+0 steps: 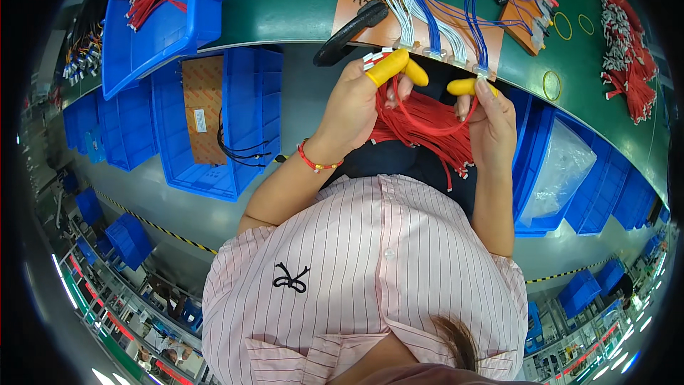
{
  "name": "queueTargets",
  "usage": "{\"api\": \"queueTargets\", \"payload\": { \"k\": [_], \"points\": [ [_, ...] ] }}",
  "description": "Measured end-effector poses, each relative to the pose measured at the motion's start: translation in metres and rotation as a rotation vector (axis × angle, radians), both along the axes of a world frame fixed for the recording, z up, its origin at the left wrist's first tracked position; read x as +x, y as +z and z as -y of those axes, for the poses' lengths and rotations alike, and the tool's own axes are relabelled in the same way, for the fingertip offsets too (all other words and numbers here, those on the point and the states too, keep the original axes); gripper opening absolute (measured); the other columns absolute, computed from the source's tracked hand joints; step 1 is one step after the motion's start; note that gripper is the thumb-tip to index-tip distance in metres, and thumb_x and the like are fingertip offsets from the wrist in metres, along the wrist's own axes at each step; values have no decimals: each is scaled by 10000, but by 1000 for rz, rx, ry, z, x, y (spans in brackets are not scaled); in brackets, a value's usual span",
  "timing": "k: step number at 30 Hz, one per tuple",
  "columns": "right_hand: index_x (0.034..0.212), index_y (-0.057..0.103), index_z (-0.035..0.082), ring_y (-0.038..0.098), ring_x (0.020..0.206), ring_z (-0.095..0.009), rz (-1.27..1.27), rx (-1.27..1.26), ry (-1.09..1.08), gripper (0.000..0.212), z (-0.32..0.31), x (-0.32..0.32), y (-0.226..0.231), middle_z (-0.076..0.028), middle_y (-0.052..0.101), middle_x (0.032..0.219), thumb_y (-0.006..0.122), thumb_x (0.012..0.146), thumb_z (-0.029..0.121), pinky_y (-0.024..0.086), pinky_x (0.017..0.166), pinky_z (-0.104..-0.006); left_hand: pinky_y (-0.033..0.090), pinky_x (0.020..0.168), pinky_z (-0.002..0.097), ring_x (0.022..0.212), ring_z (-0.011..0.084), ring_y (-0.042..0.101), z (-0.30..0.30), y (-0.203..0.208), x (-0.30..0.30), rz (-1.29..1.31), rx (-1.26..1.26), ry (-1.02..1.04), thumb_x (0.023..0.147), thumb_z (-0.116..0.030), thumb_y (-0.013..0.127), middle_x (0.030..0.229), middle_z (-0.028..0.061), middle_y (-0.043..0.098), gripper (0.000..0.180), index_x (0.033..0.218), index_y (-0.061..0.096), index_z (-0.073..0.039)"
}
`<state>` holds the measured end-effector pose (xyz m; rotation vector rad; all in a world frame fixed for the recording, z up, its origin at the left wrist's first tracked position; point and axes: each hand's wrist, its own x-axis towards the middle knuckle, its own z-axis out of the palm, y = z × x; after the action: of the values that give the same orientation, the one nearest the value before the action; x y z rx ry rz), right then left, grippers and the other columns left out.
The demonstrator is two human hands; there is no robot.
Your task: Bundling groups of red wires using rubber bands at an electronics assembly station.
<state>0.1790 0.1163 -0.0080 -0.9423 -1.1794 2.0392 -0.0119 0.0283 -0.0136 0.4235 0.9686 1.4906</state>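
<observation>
My left hand (347,114), with yellow finger cots on thumb and finger, is closed round several red cables; their white connector ends (376,59) stick out above its fingers. One red cable (436,130) loops across to my right hand (494,125), which also wears a yellow cot. That hand pinches the cable's end just below a whitish connector (482,71) at the orange board's near edge. Whether the end sits inside the connector is hidden by my fingers. A thick bundle of red cables (417,117) lies below and between both hands, over my dark-clothed lap.
The orange board (347,20) on the green table (285,0) carries white cables (406,0) and blue cables (479,7). A black handle-like piece (353,34) lies across its left edge. Left stands a blue bin (142,57) of red cables. More red cables (630,78) lie at right.
</observation>
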Motion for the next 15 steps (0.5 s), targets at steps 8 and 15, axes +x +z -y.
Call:
{"api": "queueTargets", "payload": {
  "k": [8, 15],
  "points": [
    [999, 654, -69, 579, 775, -138, 41, 251, 284, 285, 4, 13, -6, -65, 601, 880, 558, 952, 195, 471, 729, -279, 324, 493, 253, 502, 75, 359, 44, 12, -8, 518, 139, -11, 1015, -221, 421, 590, -18, 381, 284, 935, 557, 15],
    [942, 662, -5, 614, 783, -267, 714, 1131, 274, 156, 9, -40, -42, -167, 627, 915, 680, 830, 103, 477, 731, -328, 182, 448, 220, 465, 33, 233, 50, 8, -8, 322, -91, 24, 1023, -156, 394, 577, -66, 307, 225, 1056, 556, -3]
  ]
}}
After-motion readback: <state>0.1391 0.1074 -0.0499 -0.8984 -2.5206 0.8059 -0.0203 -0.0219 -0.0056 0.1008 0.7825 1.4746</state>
